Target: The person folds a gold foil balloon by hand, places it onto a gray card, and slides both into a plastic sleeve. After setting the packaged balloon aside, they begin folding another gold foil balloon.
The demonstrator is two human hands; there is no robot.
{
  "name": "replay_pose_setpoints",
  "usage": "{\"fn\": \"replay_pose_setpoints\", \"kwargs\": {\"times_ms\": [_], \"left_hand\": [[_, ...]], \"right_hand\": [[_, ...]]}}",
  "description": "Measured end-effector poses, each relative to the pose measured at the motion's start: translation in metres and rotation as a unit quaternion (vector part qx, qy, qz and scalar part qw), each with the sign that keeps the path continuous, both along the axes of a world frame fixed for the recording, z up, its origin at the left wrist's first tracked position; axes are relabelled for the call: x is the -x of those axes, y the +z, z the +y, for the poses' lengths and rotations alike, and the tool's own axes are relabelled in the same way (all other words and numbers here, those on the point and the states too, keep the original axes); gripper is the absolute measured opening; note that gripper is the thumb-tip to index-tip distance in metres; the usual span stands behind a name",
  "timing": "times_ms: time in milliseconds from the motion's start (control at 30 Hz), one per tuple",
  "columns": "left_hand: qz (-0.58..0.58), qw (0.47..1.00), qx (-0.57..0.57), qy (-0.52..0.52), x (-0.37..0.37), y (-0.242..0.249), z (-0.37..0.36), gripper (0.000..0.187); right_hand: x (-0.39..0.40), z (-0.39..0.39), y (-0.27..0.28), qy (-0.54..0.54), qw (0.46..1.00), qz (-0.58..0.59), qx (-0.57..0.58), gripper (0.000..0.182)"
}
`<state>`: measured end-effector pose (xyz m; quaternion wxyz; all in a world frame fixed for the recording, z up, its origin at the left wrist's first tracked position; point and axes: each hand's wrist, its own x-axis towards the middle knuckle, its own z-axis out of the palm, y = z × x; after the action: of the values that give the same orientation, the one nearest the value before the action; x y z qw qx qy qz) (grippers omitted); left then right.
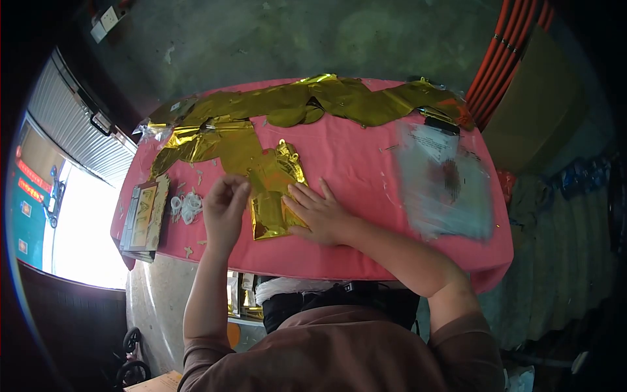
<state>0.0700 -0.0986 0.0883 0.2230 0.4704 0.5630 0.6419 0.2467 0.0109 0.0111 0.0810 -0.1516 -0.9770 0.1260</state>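
A folded gold foil balloon (266, 220) lies flat on the pink tablecloth in front of me. My right hand (321, 212) rests on its right edge with the fingers spread. My left hand (226, 204) is raised just left of the foil, thumb and fingertips pinched together; anything between them is too small to make out. Left of that hand sits a small heap of white rings or coiled ribbon (189, 208). Another sheet of gold foil (238, 147) reaches back from the folded piece.
More gold foil balloons (261, 104) lie along the table's far edge. A stack of printed packages (145, 219) stands at the left edge. Clear plastic bags (441, 196) with a printed paper cover the right side. Orange pipes (506, 59) rise beyond the far right corner.
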Motion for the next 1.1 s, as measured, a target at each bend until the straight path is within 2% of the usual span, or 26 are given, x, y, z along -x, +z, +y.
{"fn": "replay_pose_setpoints", "kwargs": {"times_ms": [67, 133, 167, 233, 267, 333, 367, 433, 567, 633, 767, 867, 933, 967, 1033, 1100], "left_hand": [[-0.039, 0.999, 0.007, -0.031, -0.019, 0.012, -0.013, 0.004], [-0.017, 0.991, 0.066, -0.114, -0.036, 0.022, -0.026, 0.004], [-0.018, 0.991, 0.066, -0.114, -0.043, 0.024, -0.030, 0.004], [0.002, 0.972, 0.110, -0.209, -0.056, 0.027, -0.038, 0.010], [0.002, 0.972, 0.109, -0.208, -0.061, 0.028, -0.039, 0.010], [0.096, 0.920, 0.178, -0.335, -0.068, 0.028, -0.041, 0.017], [0.096, 0.920, 0.179, -0.334, -0.073, 0.026, -0.041, 0.017], [0.215, 0.893, 0.096, -0.384, -0.077, 0.019, -0.039, 0.020], [0.252, 0.884, 0.069, -0.389, -0.069, 0.006, -0.036, 0.017], [0.196, 0.893, 0.165, -0.370, -0.067, 0.011, -0.040, 0.016], [0.177, 0.893, 0.200, -0.361, -0.066, 0.008, -0.041, 0.015], [0.181, 0.894, 0.179, -0.368, -0.065, 0.010, -0.040, 0.015], [0.170, 0.864, 0.262, -0.394, -0.067, 0.022, -0.039, 0.017], [0.170, 0.867, 0.264, -0.388, -0.066, 0.019, -0.039, 0.017], [0.235, 0.890, 0.135, -0.366, -0.063, 0.008, -0.038, 0.018], [0.243, 0.895, 0.095, -0.363, -0.060, -0.002, -0.033, 0.018]], "right_hand": [[0.000, 0.000, 0.002, -0.001, 1.000, -0.008, -0.001, 0.070], [-0.001, -0.001, 0.003, 0.000, 1.000, -0.018, -0.011, 0.071], [-0.001, 0.000, 0.004, -0.001, 1.000, -0.018, -0.011, 0.071], [0.000, 0.000, 0.007, 0.001, 0.999, -0.053, 0.008, 0.072], [0.000, 0.000, 0.009, 0.001, 0.999, -0.053, 0.008, 0.072], [0.000, 0.000, 0.012, 0.001, 0.998, -0.060, 0.025, 0.072], [0.000, 0.000, 0.011, 0.002, 0.998, -0.060, 0.025, 0.072], [0.001, -0.001, 0.011, -0.005, 0.997, -0.070, 0.010, 0.073], [0.000, 0.000, 0.012, 0.000, 0.997, -0.070, 0.015, 0.073], [0.000, -0.001, 0.011, -0.006, 0.998, -0.066, 0.016, 0.073], [0.002, -0.001, 0.007, -0.012, 0.998, -0.055, 0.004, 0.072], [0.001, -0.001, 0.009, -0.013, 0.998, -0.055, 0.002, 0.071], [0.000, -0.002, 0.009, -0.006, 0.999, -0.048, -0.001, 0.071], [0.000, -0.002, 0.010, -0.008, 0.999, -0.049, -0.001, 0.071], [-0.001, -0.002, 0.012, -0.009, 0.999, -0.049, -0.002, 0.069], [-0.001, -0.002, 0.011, -0.003, 0.999, -0.045, -0.004, 0.069]]}}
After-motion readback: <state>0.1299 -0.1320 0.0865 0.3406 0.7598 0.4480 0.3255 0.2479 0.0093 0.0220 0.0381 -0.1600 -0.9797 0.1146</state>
